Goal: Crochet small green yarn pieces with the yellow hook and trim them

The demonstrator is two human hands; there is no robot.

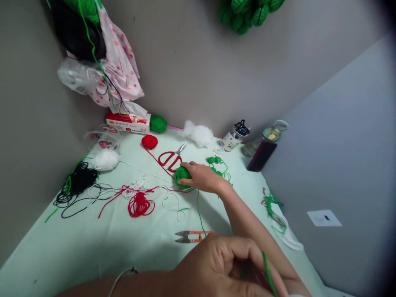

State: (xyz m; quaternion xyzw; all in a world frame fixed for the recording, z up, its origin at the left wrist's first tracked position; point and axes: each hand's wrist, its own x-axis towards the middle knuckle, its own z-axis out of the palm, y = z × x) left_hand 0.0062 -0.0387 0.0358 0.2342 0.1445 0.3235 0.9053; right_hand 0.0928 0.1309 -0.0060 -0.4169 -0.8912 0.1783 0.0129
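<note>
Left hand (pixel 230 264) curled, pinch hidden | right hand (pixel 201 176) clasps round green yarn ball (pixel 180 178) on pale-green bench (pixel 108 243) | risk: thin green yarn strand (pixel 199 212), if pulled, could snag on orange-handled metal snips (pixel 193 236)

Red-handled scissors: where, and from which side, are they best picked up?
Probably by the left handle loop, from above on the near side: the red-handled scissors lie with handles near and blades pointing away, and the green yarn ball under the right hand crowds the other loop.
</note>
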